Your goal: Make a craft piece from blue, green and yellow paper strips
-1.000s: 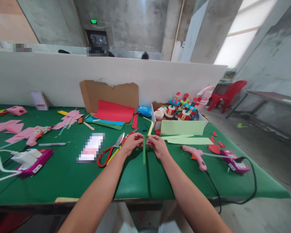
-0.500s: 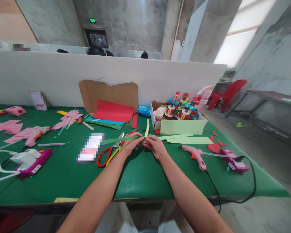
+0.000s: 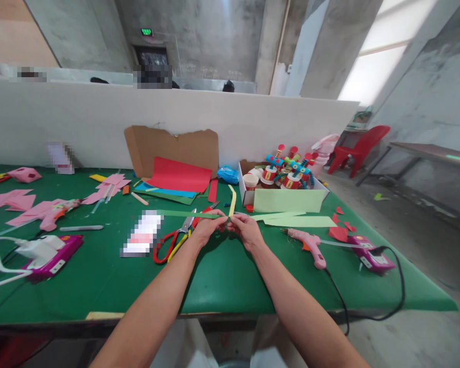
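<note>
My left hand [image 3: 206, 229] and my right hand [image 3: 247, 229] meet above the green table [image 3: 214, 276], fingertips pinched together. Between them they hold two paper strips crossed at one end. The green paper strip [image 3: 186, 213] runs out level to the left from the pinch. The yellow paper strip [image 3: 233, 200] stands up and away from it. Red-and-yellow handled scissors [image 3: 176, 238] lie on the table just left of my left hand.
A pink glue gun [image 3: 309, 244] and a magenta charger box [image 3: 371, 253] with a black cord lie to the right. A cardboard box [image 3: 287, 197] of paper-cup figures stands behind. Coloured paper sheets [image 3: 178, 180] lean on cardboard. Pink scraps [image 3: 30, 207] and another magenta box [image 3: 51, 254] lie left.
The green strip, which hung straight down a second ago, has swung up and over to the left and now lies level. The yellow strip now stands up at the pinch.
</note>
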### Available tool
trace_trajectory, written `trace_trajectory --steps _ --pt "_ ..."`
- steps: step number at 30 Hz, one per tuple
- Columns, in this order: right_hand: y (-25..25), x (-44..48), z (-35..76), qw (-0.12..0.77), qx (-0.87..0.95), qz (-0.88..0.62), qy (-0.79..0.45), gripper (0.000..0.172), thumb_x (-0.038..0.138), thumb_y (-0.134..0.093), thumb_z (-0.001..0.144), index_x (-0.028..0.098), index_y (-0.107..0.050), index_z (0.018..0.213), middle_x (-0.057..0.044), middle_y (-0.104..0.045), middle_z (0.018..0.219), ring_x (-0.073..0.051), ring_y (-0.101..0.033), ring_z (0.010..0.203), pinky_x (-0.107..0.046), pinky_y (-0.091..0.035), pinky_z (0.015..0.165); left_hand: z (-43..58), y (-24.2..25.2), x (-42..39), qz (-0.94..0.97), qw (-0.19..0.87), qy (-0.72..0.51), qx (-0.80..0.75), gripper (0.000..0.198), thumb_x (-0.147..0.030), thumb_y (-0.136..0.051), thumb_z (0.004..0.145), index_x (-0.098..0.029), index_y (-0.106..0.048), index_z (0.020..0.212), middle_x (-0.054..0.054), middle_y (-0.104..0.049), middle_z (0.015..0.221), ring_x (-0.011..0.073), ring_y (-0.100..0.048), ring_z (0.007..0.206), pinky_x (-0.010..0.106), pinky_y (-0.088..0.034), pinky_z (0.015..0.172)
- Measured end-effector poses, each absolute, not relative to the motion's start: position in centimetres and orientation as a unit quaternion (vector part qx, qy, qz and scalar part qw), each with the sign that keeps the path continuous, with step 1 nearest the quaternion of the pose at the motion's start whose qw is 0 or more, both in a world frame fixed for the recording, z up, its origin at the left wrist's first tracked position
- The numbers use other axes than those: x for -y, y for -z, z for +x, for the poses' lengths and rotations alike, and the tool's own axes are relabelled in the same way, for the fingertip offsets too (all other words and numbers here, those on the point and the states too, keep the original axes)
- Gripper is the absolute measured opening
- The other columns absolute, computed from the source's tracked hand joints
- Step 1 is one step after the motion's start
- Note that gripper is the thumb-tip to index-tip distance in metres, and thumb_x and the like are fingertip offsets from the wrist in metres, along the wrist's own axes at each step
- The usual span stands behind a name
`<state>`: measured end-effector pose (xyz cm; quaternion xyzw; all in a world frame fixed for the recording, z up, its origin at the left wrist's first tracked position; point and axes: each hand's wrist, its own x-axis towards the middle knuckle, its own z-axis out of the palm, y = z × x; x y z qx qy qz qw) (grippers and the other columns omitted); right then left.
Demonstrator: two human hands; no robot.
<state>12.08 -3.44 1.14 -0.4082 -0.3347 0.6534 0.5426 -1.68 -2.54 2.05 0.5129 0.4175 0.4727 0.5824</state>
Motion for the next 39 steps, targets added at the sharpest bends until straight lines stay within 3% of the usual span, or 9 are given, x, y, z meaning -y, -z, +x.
trace_trajectory --steps 10,13,18,23,28,39 --pt "-1.69 3.71 12.05 0.545 0.317 -0.419 -0.654 0.033 0.03 -0.085 0.046 0.016 -0.063 0.065 0.001 -0.066 0.054 -0.01 -0.062 0.051 -0.019 -0.052 0.051 -1.58 -2.3 2.43 0.496 0.611 -0.465 -0.405 0.037 -0.04 -0.078 0.054 -0.013 -0.057 0.068 -0.002 -0.056 0.057 0.0072 -0.047 0.049 0.02 -0.035 0.047" --pt "-1.56 3.67 12.07 0.549 0.325 -0.428 -0.64 0.031 0.03 -0.084 0.047 0.015 -0.065 0.066 0.002 -0.065 0.054 -0.008 -0.059 0.048 -0.019 -0.05 0.051 -1.51 -2.35 2.46 0.504 0.613 -0.45 -0.41 0.039 -0.039 -0.079 0.052 -0.012 -0.06 0.073 -0.001 -0.058 0.059 0.0076 -0.049 0.05 0.02 -0.037 0.048" --pt "-1.58 3.66 12.2 0.545 0.363 -0.432 -0.62 0.027 0.03 -0.083 0.049 0.014 -0.066 0.064 0.002 -0.063 0.053 -0.008 -0.058 0.05 -0.019 -0.051 0.054 -1.66 -2.26 2.44 0.506 0.603 -0.457 -0.413 0.034 -0.037 -0.078 0.053 -0.012 -0.058 0.066 -0.003 -0.055 0.053 0.0074 -0.048 0.048 0.021 -0.037 0.048" --pt "-1.91 3.64 12.33 0.539 0.35 -0.433 -0.632 0.03 0.042 -0.076 0.06 0.014 -0.066 0.065 0.0 -0.062 0.056 -0.008 -0.058 0.05 -0.021 -0.05 0.053 -1.65 -2.49 2.46 0.5 0.6 -0.461 -0.421 0.032 -0.035 -0.078 0.053 -0.012 -0.06 0.065 -0.002 -0.055 0.052 0.0069 -0.047 0.045 0.021 -0.035 0.047" --pt "-1.8 3.74 12.31 0.537 0.396 -0.446 -0.596 0.028 0.036 -0.08 0.053 0.015 -0.064 0.062 0.002 -0.06 0.052 -0.009 -0.056 0.049 -0.022 -0.05 0.055 -1.63 -2.4 2.44 0.509 0.61 -0.443 -0.415 0.031 -0.034 -0.078 0.054 -0.011 -0.063 0.068 0.0 -0.057 0.054 0.0078 -0.049 0.048 0.021 -0.037 0.047" --pt "-1.91 3.97 11.86 0.565 0.403 -0.447 -0.564 0.027 0.037 -0.078 0.054 0.016 -0.065 0.065 0.002 -0.061 0.054 -0.01 -0.055 0.051 -0.025 -0.05 0.057 -1.53 -2.27 2.41 0.499 0.615 -0.459 -0.402 0.038 -0.037 -0.081 0.051 -0.011 -0.062 0.071 0.0 -0.06 0.06 0.0067 -0.05 0.048 0.021 -0.039 0.048"
